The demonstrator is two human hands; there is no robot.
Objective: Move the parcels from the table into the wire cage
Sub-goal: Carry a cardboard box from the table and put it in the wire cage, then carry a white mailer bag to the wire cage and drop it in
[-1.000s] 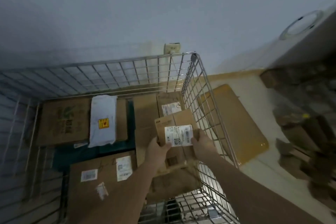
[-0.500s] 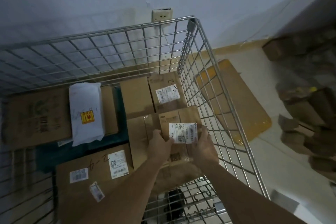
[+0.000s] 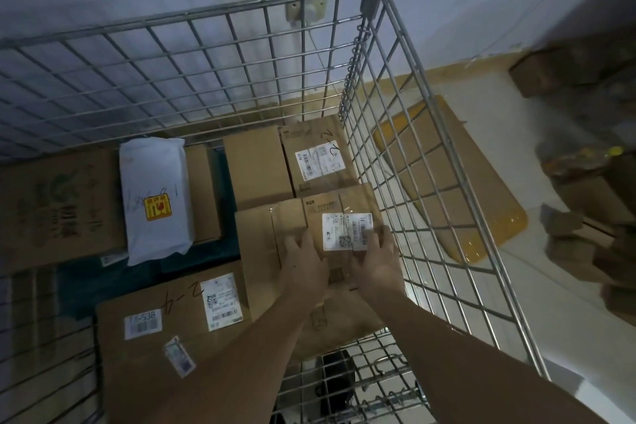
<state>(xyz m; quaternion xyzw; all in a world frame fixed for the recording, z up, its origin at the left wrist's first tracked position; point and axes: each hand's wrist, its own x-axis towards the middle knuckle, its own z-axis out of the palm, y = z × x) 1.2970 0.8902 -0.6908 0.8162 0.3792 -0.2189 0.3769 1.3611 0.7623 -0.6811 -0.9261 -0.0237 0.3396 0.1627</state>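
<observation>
Parcels were what I was shifting, and the one in hand, a small brown box (image 3: 339, 217) with a white label (image 3: 347, 231), sat low inside the wire cage (image 3: 406, 134), by its right wall. My left hand (image 3: 304, 267) and right hand (image 3: 377, 263) lay on its near edge, one at each side of the label, fingers (image 3: 385, 234) spread flat over the top and not curled under it. I judged them pressing and steadying more than gripping; whether the box had fully settled on the larger carton (image 3: 261, 251) below I could not tell.

To finish this step well I would have kept the box level, nudged it square against the taped box (image 3: 316, 155) just behind, and drawn my hands straight back, clear of the mesh.

Nearer, to the left, lay a long carton (image 3: 165, 337) marked by hand with several labels. Farther off, a white padded bag (image 3: 155, 200) with a yellow sticker rested on another carton, and a printed box (image 3: 58, 206) stood against the left side. Beyond the mesh, a yellow board (image 3: 457, 182) lay on the floor. No counter showed in view.
</observation>
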